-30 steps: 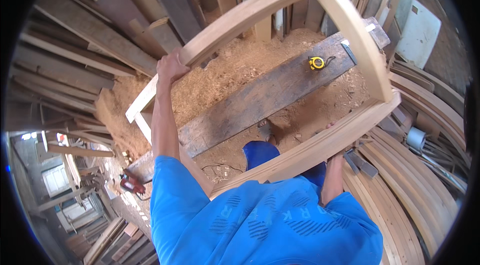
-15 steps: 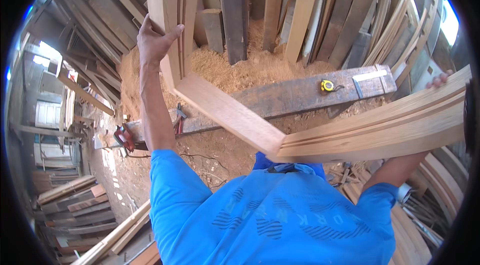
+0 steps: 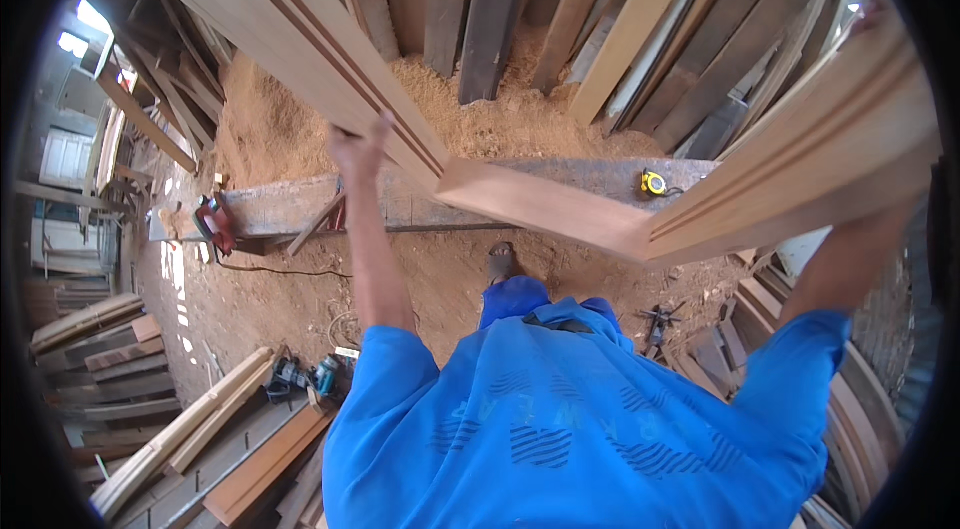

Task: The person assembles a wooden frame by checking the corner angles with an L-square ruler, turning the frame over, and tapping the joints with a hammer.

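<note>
I hold up a pale wooden frame with two long grooved side boards and a short plain crosspiece [image 3: 545,201] joining them. My left hand [image 3: 360,149] is closed round the lower part of the left side board [image 3: 290,29], thumb over its grooved face. At the far upper right, my right hand [image 3: 874,13], blurred, grips the outer edge of the right side board [image 3: 800,144], which hides part of my right forearm. Under the frame lies a thick, worn timber beam [image 3: 420,204]. On it rests a yellow tape measure [image 3: 653,183], close behind the crosspiece.
A red power tool [image 3: 213,223] with a cord sits at the beam's left end, near a red-handled tool [image 3: 338,214]. Sawdust [image 3: 270,119] is heaped behind, below leaning planks [image 3: 620,49]. A teal power tool [image 3: 327,374] and stacked boards [image 3: 270,464] lie at lower left.
The frame has shifted right and away from my body, its left board now leaning further left. My right hand has risen with the right board, which now covers the metal square.
</note>
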The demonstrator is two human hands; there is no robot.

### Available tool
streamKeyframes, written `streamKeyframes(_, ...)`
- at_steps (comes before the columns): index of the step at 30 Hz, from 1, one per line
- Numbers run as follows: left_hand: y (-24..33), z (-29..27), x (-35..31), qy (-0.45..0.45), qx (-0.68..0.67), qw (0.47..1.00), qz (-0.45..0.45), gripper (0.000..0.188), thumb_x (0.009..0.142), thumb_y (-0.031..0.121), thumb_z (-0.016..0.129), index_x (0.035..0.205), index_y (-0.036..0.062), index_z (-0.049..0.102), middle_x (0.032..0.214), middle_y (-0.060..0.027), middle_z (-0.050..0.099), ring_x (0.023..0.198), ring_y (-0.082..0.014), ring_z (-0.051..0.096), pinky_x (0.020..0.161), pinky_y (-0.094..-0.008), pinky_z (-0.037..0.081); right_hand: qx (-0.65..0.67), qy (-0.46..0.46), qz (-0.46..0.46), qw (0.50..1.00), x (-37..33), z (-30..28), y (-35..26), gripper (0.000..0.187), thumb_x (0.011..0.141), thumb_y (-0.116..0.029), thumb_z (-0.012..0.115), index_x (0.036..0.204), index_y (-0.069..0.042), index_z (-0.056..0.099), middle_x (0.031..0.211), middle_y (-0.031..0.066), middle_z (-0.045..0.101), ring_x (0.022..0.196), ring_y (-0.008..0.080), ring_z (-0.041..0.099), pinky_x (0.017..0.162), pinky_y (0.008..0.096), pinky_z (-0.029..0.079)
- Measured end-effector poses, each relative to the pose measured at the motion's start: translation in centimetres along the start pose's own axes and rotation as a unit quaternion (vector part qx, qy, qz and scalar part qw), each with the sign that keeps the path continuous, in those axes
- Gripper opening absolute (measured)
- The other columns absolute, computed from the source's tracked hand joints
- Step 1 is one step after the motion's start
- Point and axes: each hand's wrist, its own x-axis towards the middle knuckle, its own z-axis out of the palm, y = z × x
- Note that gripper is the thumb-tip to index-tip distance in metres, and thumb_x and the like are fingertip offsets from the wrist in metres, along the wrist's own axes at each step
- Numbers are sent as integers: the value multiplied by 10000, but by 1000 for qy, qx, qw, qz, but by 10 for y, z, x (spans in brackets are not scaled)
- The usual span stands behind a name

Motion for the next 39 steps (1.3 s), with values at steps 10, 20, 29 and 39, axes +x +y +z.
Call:
streamKeyframes(10,-46,-39,-9,-73,-86,988,-102,696,782,103,850,1362,6,477,1278,-124,602,1180,-219,577,1026,-360,457,-32,24,0,999,-17,35,-18,606,970,-350,583,1418,30,434,1287,144,579,1155,261,590,1041,423,440)
streamKeyframes(20,-138,-101,146,-291,-502,813,-50,743,865,381,700,1445,1,433,1396,-179,547,1263,-375,544,1079,-526,439,-26,61,-21,998,-31,50,-40,623,939,-329,653,1399,40,451,1306,137,578,1158,250,595,1049,396,432)
streamKeyframes(29,-140,-93,137,-184,-486,853,-45,972,713,528,752,1479,31,419,1430,-176,520,1285,-408,523,1104,-579,411,-170,97,0,981,-74,143,-69,637,841,-318,794,1280,74,550,1199,128,637,1105,202,610,1016,322,435)
streamKeyframes(39,-77,-83,105,-9,-386,919,-82,999,761,756,568,1483,82,420,1450,-159,490,1298,-383,514,1075,-568,445,-349,133,-235,897,-41,182,-93,508,809,-284,814,1172,28,643,1079,105,699,984,218,671,933,327,496)
